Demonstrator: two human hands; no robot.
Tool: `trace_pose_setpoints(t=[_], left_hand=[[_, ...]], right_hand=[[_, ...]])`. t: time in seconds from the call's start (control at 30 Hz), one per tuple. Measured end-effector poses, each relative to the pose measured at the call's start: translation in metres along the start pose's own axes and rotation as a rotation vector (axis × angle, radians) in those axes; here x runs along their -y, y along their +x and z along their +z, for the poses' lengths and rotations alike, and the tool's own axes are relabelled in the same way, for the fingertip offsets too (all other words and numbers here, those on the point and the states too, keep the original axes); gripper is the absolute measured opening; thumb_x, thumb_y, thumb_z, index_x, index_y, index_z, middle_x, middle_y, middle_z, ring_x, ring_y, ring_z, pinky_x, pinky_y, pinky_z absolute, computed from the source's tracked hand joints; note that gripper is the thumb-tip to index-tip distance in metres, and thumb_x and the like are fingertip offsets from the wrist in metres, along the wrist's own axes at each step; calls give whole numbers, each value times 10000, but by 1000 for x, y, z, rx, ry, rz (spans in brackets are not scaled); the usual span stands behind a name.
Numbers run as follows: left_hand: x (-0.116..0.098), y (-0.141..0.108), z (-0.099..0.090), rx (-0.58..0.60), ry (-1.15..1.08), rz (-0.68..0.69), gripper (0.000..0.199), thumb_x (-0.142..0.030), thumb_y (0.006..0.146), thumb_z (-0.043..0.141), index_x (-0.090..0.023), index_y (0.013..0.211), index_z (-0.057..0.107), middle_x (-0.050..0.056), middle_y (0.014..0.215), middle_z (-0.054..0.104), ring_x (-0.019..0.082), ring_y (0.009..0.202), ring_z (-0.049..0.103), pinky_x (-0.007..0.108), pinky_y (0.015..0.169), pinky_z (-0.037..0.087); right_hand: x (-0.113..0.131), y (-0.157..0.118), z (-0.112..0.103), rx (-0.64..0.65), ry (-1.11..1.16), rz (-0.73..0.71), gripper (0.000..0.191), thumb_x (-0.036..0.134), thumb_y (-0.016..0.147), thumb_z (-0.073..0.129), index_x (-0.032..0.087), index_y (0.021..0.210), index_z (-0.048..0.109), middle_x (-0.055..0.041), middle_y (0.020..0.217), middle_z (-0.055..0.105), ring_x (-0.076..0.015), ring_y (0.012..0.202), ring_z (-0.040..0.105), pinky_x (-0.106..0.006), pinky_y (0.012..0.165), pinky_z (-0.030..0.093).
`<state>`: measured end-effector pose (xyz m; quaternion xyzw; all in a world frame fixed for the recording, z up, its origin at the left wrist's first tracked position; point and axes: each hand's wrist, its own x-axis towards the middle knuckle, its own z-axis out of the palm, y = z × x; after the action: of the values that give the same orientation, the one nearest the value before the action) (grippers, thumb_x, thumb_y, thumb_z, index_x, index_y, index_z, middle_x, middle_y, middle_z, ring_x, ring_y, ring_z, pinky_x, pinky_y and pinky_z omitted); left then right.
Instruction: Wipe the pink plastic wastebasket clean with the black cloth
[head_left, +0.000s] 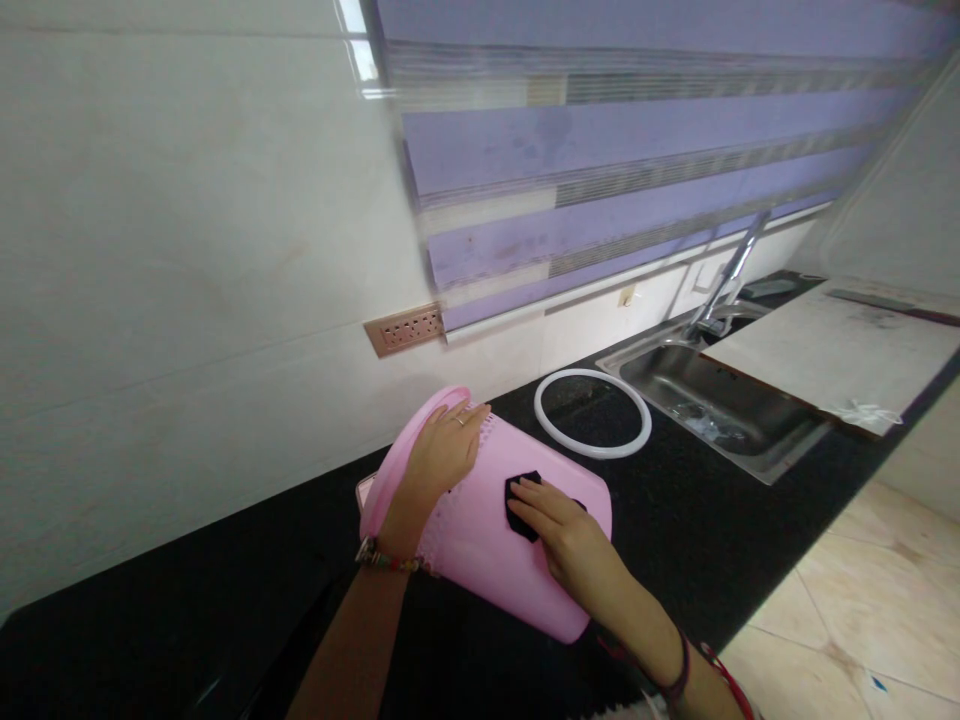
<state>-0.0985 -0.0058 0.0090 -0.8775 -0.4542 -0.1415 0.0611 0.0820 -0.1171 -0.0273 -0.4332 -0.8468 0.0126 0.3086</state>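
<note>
A pink plastic bin lies on its side on the black counter, its rim toward the left and its base toward the right. My left hand rests over the bin near the rim, fingers stretched along its lace-like holes. Against the bin's side, my right hand presses a black cloth with its fingers laid over it. Part of the cloth is hidden under that hand. Just behind the bin's base, a white ring lies flat on the counter.
Beyond the ring is a steel sink with a faucet, partly covered by a pale board. A wall socket and striped blind are behind. The counter's front edge runs along the right.
</note>
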Motion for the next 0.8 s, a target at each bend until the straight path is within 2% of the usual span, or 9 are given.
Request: trace_pose_setpoints(t=[0.1,0.2,0.27,0.37,0.47,0.63,0.7,0.8], left_hand=[[-13,-7,2,-37,34,-111,412,-160,857,341,-161,1216,543,68,1298,543,220,1231,447,385,1046,317],[-38,-14,2,-72,33,-215,388,-163,856,349,-124,1173,570,109,1271,559,231,1203,469,400,1044,313],[-56,-15,2,-79,25,-309,381,-157,850,363,-98,1160,576,139,1250,568,252,1201,466,423,1036,316],[-75,-12,2,-68,39,-404,388,-146,832,371,-81,1148,588,160,1232,576,289,1199,463,471,1016,327],[-77,-7,2,-46,61,-424,389,-144,826,371,-75,1131,602,155,1219,587,299,1188,473,469,1002,340],[-68,-1,5,-64,91,-388,390,-155,837,349,-82,1125,602,148,1172,618,263,1155,503,432,996,345],[-67,-1,7,-82,103,-379,395,-163,844,340,-92,1138,594,141,1173,618,254,1160,501,423,998,344],[-66,-1,8,-90,106,-373,400,-174,852,334,-84,1142,594,136,1183,614,257,1161,502,411,995,349]], right_hand=[[-8,-17,-5,7,15,24,542,-33,682,358,169,1093,648,-91,1179,627,-190,1128,562,-384,978,466],[-26,-26,-13,-34,-13,155,578,-33,665,363,190,1125,634,-81,1214,605,-197,1145,549,-387,973,472],[-39,-21,-17,-54,-31,240,559,-20,675,371,178,1128,632,-88,1208,608,-214,1132,559,-403,963,479],[-51,-3,-23,-27,-31,276,513,-4,697,379,180,1094,647,-82,1157,640,-213,1087,590,-399,950,486],[-48,5,-25,8,-31,228,517,-11,683,370,171,1075,654,-83,1139,650,-201,1073,598,-382,949,486],[-37,-18,-27,22,-19,136,578,-24,658,370,192,1126,632,-76,1209,609,-184,1133,556,-371,966,476],[-40,-23,-27,12,-31,177,578,-28,659,372,196,1124,632,-75,1208,609,-186,1132,558,-373,964,479],[-43,-14,-24,-26,-73,271,563,-29,658,370,186,1101,643,-78,1173,630,-196,1090,587,-377,947,492]])
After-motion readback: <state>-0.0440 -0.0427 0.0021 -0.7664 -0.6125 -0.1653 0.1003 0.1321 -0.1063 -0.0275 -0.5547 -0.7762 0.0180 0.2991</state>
